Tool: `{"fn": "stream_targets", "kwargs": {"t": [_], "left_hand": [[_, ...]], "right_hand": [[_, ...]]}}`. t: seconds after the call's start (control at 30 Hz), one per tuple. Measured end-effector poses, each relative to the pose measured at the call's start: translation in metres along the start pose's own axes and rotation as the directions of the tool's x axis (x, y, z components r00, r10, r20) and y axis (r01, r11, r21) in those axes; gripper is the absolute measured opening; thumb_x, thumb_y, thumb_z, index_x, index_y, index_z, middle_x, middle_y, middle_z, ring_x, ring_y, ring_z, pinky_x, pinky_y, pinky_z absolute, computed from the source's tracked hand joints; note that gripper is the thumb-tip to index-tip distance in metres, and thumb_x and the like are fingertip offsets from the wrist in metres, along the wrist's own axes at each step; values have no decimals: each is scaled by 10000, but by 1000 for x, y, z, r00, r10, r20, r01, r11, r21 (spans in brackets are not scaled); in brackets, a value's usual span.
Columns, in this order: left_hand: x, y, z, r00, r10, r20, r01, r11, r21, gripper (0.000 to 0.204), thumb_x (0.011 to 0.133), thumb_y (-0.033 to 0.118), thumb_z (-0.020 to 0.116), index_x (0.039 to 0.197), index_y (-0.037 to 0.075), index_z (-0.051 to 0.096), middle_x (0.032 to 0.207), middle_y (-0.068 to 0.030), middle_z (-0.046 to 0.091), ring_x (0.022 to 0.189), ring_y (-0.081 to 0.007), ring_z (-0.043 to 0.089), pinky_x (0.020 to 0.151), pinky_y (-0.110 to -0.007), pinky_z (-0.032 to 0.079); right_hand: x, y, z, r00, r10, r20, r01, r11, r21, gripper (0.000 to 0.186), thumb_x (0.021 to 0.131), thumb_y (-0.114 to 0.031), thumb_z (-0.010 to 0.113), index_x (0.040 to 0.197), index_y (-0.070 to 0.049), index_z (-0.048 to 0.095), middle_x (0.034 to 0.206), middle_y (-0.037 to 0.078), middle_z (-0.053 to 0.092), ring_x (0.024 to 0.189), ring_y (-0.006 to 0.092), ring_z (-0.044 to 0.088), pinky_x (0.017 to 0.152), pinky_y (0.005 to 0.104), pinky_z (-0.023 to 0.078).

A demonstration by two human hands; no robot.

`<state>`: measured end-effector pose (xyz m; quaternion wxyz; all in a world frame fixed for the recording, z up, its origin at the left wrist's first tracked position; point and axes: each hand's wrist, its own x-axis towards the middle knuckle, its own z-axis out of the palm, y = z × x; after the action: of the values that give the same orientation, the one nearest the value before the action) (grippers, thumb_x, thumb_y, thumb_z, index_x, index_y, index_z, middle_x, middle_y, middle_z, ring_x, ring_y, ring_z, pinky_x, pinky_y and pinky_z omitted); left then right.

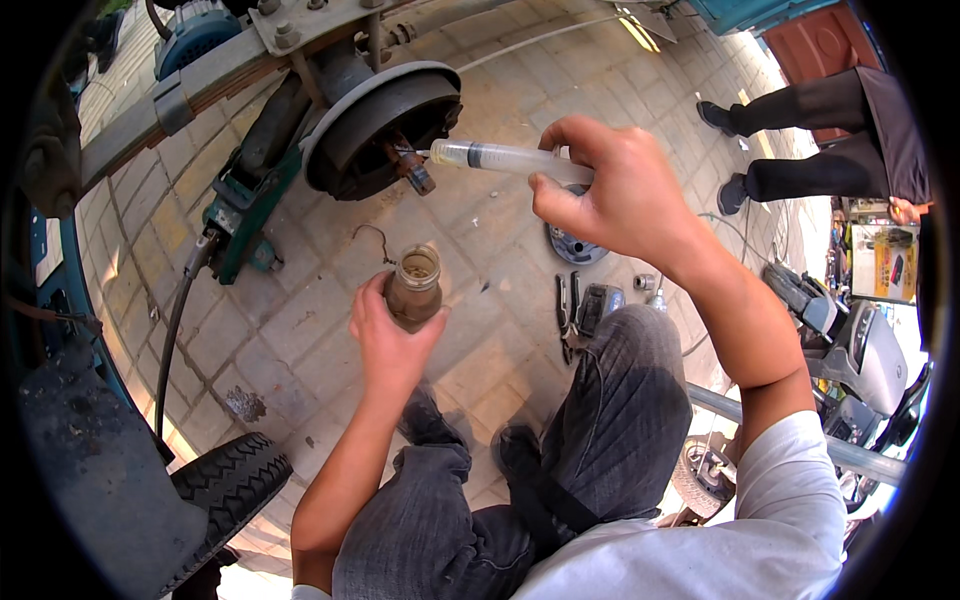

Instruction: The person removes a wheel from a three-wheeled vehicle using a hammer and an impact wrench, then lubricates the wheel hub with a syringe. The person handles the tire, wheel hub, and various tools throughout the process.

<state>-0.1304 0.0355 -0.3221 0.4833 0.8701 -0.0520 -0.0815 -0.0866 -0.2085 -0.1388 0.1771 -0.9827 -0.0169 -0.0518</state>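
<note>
My left hand (pixel 390 335) is wrapped round a small open glass bottle (pixel 415 285) with brownish contents, held upright above the paving. In my right hand (pixel 625 185) is a large clear plastic syringe (pixel 505 159), gripped by its rear end and lying almost level. Its tip points left at a rusty axle shaft end (pixel 415 172) that sticks out of the dark wheel hub (pixel 350 130). Whether the tip touches the metal I cannot tell. A pale round rim edges the hub, which is fixed under a metal beam (pixel 175 110).
Pliers (pixel 568 310), a dark tool block (pixel 600 305) and a round metal plate (pixel 578 235) lie on the brick paving. A green jack (pixel 255 190) stands left, a treaded tyre (pixel 235 490) lower left. A person in dark trousers (pixel 810 180) stands right, near a motor scooter (pixel 865 350).
</note>
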Motion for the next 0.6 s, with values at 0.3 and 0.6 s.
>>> {"fn": "stream_targets", "kwargs": {"t": [0.3, 0.6], "left_hand": [[-1, -3, -1, 1000, 13, -15, -13, 1000, 5, 781, 620, 252, 880, 1263, 32, 496, 1247, -161, 546, 1186, -355, 520, 1024, -473, 360], [-1, -1, -3, 1000, -5, -3, 5, 1000, 5, 791, 623, 252, 883, 1272, 31, 486, 1249, -159, 542, 1193, -350, 516, 1033, -476, 346]], "right_hand": [[14, 0, 8, 997, -66, -29, 64, 997, -47, 320, 699, -266, 667, 869, 5, 665, 574, 171, 609, 570, 376, 632, 581, 446, 525], [17, 0, 9, 983, -168, -79, 164, 985, -57, 296, 715, -218, 719, 911, -4, 661, 516, 142, 504, 456, 313, 534, 480, 393, 424]]}}
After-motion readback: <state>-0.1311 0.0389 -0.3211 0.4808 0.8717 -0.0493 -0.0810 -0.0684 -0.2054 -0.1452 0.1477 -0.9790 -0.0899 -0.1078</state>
